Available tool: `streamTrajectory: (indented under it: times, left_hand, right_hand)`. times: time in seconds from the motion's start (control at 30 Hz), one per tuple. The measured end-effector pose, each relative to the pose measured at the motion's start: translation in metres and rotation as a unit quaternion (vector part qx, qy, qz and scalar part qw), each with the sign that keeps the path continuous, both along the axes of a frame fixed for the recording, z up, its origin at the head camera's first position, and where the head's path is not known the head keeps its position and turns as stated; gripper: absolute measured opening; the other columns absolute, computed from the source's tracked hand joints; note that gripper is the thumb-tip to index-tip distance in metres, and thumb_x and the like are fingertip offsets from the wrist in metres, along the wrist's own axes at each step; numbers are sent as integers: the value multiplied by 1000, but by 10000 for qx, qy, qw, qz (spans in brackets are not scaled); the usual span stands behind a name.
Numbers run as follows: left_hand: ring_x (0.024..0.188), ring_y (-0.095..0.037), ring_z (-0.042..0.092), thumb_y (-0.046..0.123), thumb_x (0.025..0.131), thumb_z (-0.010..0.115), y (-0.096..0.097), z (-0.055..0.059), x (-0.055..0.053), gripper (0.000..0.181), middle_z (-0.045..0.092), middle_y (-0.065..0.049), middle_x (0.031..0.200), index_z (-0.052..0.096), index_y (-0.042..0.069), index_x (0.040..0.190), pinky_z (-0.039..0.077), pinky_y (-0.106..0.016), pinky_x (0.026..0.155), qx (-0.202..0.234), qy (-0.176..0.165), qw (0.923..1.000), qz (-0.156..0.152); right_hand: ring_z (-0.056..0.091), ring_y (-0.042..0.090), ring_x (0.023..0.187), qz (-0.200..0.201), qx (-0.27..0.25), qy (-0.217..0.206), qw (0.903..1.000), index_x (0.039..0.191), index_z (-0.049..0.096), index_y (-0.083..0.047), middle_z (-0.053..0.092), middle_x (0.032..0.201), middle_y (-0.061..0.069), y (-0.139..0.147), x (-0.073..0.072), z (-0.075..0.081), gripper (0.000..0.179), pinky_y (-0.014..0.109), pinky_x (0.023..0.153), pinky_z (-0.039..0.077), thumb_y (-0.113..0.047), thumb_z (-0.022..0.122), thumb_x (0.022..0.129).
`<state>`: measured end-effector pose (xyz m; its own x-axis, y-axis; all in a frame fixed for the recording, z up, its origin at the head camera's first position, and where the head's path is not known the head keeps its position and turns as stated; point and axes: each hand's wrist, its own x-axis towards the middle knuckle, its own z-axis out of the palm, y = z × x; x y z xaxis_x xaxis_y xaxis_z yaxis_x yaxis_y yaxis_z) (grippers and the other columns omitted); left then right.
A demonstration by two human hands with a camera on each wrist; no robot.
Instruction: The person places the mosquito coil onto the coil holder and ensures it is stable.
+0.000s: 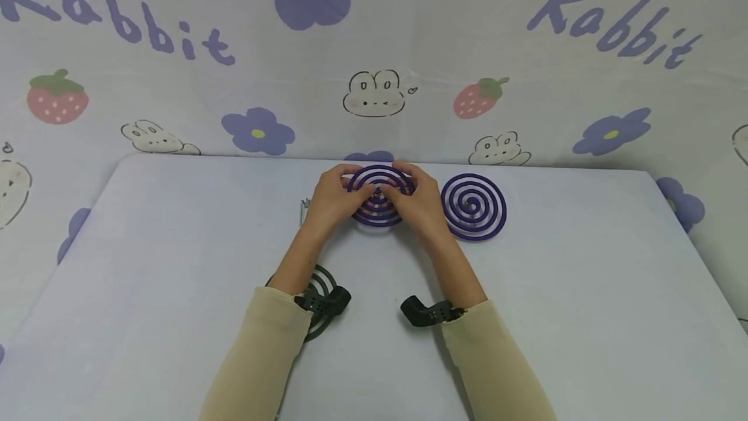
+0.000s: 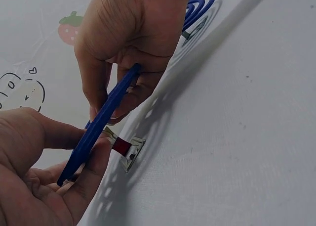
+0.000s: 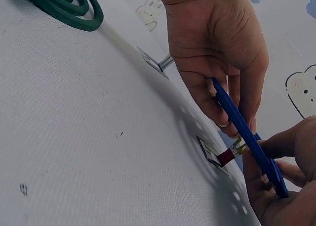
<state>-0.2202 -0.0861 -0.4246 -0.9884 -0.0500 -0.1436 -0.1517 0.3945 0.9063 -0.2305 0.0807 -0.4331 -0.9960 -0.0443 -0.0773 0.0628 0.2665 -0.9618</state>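
Note:
A purple-blue mosquito coil (image 1: 378,224) is held between both hands over the far middle of the table. My left hand (image 1: 335,201) pinches its left side and my right hand (image 1: 422,203) its right side, thumbs near the centre. In the left wrist view the coil (image 2: 98,123) is seen edge-on. Close under its middle stands a small metal coil stand (image 2: 122,146) with a red band; fingers hide the stand's top. To the right, a second purple coil (image 1: 471,205) sits raised on its own stand (image 2: 190,35).
A dark green coil (image 1: 321,284) lies on the table (image 1: 555,317), partly under the left wrist. Just left of the left hand stands another metal stand (image 3: 159,64). Patterned cloth (image 1: 432,31) rises behind the table's back edge.

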Motion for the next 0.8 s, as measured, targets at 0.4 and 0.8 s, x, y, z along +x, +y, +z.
streamTrajectory:
  times: [0.4,0.8]
  left_hand:
    - [121,-39,71,18,97,74,0,4,2,52,72,-27,131,60,1,144,57,-48,105,30,-46,10000,-6]
    - [125,-39,71,14,98,74,0,-1,0,51,70,-30,134,58,1,145,56,-48,109,374,-137,9992,-34]
  right_hand:
    - [63,31,129,16,-52,-6,10000,146,61,-6,66,143,21,0,0,1,52,43,117,48,-8,75,95]
    - [65,29,117,-96,26,-58,9999,145,62,-9,68,133,24,-2,1,0,52,41,107,52,-7,75,95]
